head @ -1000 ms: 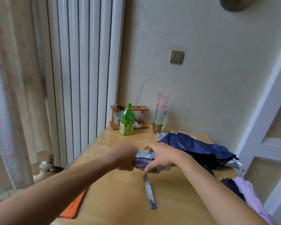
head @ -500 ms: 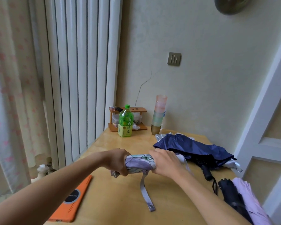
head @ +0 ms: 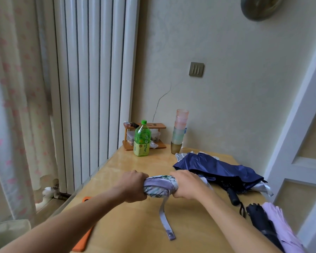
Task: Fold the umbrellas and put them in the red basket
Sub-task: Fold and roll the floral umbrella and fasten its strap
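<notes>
A lilac floral umbrella (head: 160, 185) lies rolled up crosswise over the wooden table (head: 135, 225). My left hand (head: 132, 186) grips its left end and my right hand (head: 186, 183) grips its right end. Its grey closing strap (head: 165, 220) hangs loose onto the table toward me. A navy umbrella (head: 217, 169) lies loosely collapsed behind my right hand, black handle pointing toward me. At the table's right edge lie a black umbrella (head: 263, 223) and a pale pink umbrella (head: 281, 229). No red basket is in view.
A green tea bottle (head: 142, 139), a small wooden rack (head: 144, 136) and a stack of plastic cups (head: 179, 132) stand at the table's far end by the wall. An orange flat object (head: 82, 241) lies under my left forearm. A white radiator (head: 91, 88) and a curtain (head: 13, 106) are on the left.
Both hands have kept hold of the lilac umbrella and twisted it, so the fabric is rolled tighter and the strap's snap side now faces me. The camera has tilted slightly.
</notes>
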